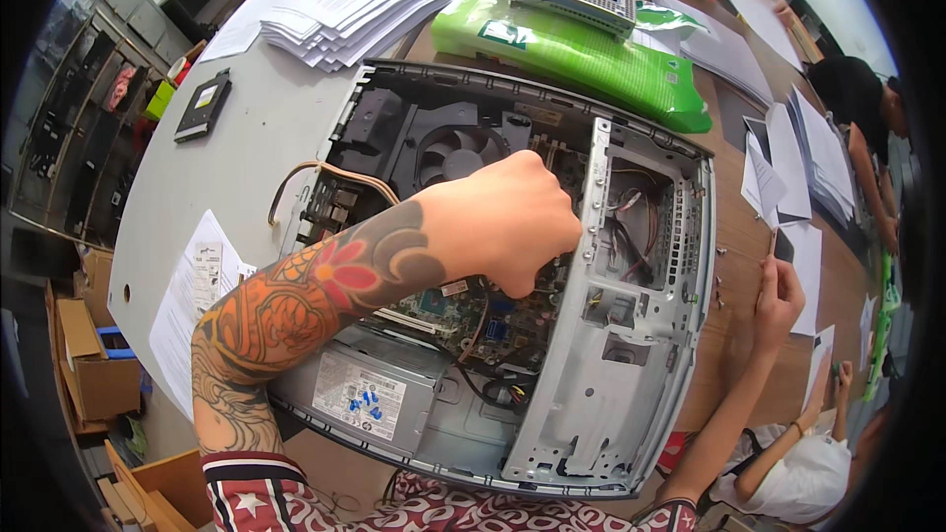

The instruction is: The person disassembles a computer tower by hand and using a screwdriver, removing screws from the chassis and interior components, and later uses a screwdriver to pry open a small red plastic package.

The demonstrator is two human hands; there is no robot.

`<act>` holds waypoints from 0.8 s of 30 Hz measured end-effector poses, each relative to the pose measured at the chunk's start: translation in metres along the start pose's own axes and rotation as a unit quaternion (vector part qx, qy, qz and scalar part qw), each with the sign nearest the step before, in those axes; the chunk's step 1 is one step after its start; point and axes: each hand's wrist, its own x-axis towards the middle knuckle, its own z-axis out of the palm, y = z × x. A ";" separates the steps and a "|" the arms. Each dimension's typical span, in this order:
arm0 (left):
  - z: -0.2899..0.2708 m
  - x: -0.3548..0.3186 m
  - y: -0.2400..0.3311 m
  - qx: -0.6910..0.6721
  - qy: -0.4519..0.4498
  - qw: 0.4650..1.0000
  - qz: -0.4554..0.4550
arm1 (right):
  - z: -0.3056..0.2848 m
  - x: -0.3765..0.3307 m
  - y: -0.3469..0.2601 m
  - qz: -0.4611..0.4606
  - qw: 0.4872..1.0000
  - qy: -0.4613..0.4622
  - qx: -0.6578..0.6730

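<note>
The open computer case [586, 399] lies at the near edge of the table [266, 128]; it looks heavy and stiff, its circuit board [503, 320] fragile, so better to hold the outer frame [705, 236]. The left hand's [517, 227] fingertips are hidden; the right hand's [778, 298] fingers curl, pinching what I cannot tell.

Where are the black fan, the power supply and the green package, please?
Black fan [457, 160]: head view, on its hub.
Power supply [363, 398]: head view, on the white label of its casing.
Green package [579, 67]: head view, about the middle of its wrapping.

The tattooed person's curled left hand [517, 222] is above an open silver metal computer case [591, 394]; the raised right hand [778, 294] is beside it.
</note>
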 end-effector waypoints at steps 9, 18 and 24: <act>-0.007 0.003 0.004 0.027 -0.055 0.998 -0.019 | 0.005 -0.004 -0.016 0.003 0.999 -0.031 -0.036; -0.003 0.004 0.004 0.043 -0.046 0.997 -0.037 | 0.010 -0.003 -0.016 -0.013 0.997 -0.035 -0.064; 0.000 0.002 0.004 0.036 0.000 0.999 -0.030 | 0.017 -0.004 -0.015 -0.018 0.998 -0.041 -0.032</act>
